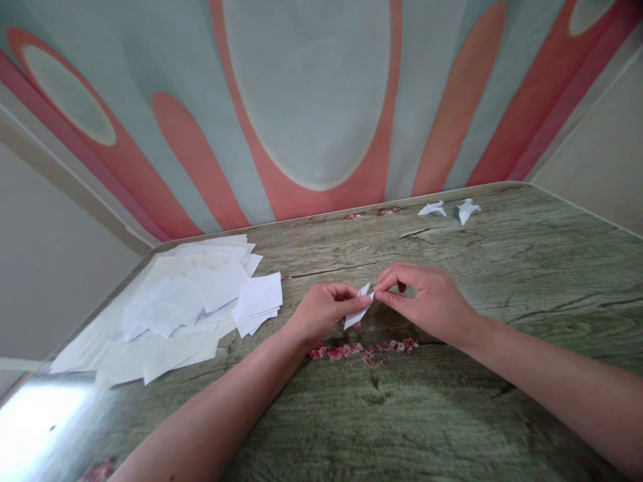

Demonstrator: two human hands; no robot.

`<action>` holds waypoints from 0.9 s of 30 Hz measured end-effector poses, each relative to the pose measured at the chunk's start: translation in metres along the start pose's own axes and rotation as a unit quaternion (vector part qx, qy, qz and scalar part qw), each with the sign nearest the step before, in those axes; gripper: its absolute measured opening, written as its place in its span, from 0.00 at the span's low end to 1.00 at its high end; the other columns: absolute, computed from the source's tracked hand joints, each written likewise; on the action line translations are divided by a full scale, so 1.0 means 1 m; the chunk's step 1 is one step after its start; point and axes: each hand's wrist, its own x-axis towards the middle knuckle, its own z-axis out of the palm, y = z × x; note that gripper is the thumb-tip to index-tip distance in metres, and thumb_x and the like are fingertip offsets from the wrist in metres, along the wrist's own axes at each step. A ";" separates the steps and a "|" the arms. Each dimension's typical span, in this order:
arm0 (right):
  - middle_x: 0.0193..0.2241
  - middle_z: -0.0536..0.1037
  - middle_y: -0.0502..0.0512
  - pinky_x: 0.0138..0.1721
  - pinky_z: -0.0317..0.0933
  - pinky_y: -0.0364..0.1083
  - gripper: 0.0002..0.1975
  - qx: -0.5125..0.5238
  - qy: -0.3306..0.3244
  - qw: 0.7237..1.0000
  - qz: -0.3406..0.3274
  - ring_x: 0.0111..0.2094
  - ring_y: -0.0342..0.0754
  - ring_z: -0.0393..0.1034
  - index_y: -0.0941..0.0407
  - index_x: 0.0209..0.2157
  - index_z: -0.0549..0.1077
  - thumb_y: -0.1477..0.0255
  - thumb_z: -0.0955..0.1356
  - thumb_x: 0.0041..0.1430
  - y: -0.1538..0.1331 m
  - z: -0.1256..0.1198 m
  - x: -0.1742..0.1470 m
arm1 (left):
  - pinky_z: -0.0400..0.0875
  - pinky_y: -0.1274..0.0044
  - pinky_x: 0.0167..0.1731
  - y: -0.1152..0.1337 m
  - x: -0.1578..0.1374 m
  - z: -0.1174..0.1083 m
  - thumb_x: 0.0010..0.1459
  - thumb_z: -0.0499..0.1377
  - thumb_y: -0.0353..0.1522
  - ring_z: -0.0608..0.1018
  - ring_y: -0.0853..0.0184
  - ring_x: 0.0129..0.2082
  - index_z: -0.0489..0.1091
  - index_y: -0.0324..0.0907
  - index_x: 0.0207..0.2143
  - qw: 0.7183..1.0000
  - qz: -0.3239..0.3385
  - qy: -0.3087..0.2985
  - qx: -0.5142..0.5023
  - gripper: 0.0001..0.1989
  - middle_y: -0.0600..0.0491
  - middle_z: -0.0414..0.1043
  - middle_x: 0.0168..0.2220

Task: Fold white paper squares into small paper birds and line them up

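Note:
Between my two hands is a small piece of folded white paper (355,317), held just above the middle of the table. My left hand (329,306) grips its body, thumb on top and fingers behind. With thumb and forefinger, my right hand (419,294) pinches the paper's upper right tip. Two folded white paper birds stand near the table's far edge: one paper bird (432,209), and another paper bird (468,211) to its right.
Loose white sheets (165,308) lie in a wide, uneven pile on the table's left. A small stack of white paper squares (260,296) sits at that pile's right edge. Behind the wood-patterned table (542,281) rises a wall covering (306,87) with red and grey shapes.

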 end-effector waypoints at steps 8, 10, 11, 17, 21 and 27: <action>0.29 0.78 0.51 0.37 0.63 0.45 0.03 -0.003 -0.003 1.000 0.002 0.33 0.46 0.71 0.53 0.28 0.73 0.73 0.68 0.56 -0.001 0.000 0.001 | 0.59 0.81 0.26 -0.003 0.003 0.006 0.48 0.65 0.42 0.67 0.75 0.23 0.74 0.39 0.29 0.999 0.031 0.030 0.003 0.14 0.56 0.70 0.25; 0.29 0.77 0.51 0.36 0.63 0.45 0.04 -0.008 0.000 1.000 -0.009 0.33 0.46 0.71 0.53 0.29 0.73 0.72 0.68 0.57 -0.001 0.001 0.000 | 0.58 0.81 0.25 -0.001 0.002 0.008 0.47 0.66 0.41 0.66 0.75 0.22 0.74 0.39 0.28 0.999 0.032 0.043 0.002 0.14 0.57 0.69 0.23; 0.29 0.77 0.51 0.37 0.63 0.46 0.04 -0.011 0.002 1.000 -0.016 0.33 0.46 0.71 0.53 0.29 0.73 0.72 0.67 0.57 -0.001 0.001 0.000 | 0.57 0.81 0.24 0.000 0.002 0.008 0.46 0.66 0.41 0.66 0.75 0.22 0.74 0.39 0.27 0.998 0.032 0.050 0.002 0.14 0.57 0.69 0.23; 0.31 0.77 0.53 0.40 0.65 0.48 0.04 -0.009 0.014 0.998 -0.061 0.35 0.47 0.71 0.53 0.30 0.73 0.73 0.66 0.58 0.000 0.002 -0.003 | 0.57 0.82 0.22 0.004 -0.001 0.010 0.45 0.66 0.41 0.65 0.76 0.19 0.72 0.38 0.25 0.998 0.015 0.063 -0.023 0.15 0.58 0.68 0.20; 0.31 0.77 0.53 0.40 0.65 0.48 0.04 -0.004 0.014 0.997 -0.070 0.35 0.47 0.71 0.53 0.30 0.73 0.74 0.67 0.57 -0.001 0.001 -0.003 | 0.58 0.81 0.22 0.004 -0.001 0.009 0.46 0.66 0.41 0.67 0.75 0.19 0.72 0.38 0.26 0.998 0.018 0.054 -0.026 0.15 0.57 0.69 0.21; 0.31 0.77 0.53 0.40 0.65 0.49 0.04 0.011 0.003 0.998 -0.067 0.36 0.47 0.71 0.53 0.31 0.75 0.73 0.67 0.57 0.000 0.000 -0.003 | 0.60 0.81 0.25 0.003 -0.001 0.006 0.48 0.65 0.41 0.69 0.74 0.21 0.73 0.38 0.26 0.998 0.038 0.051 -0.017 0.14 0.56 0.70 0.21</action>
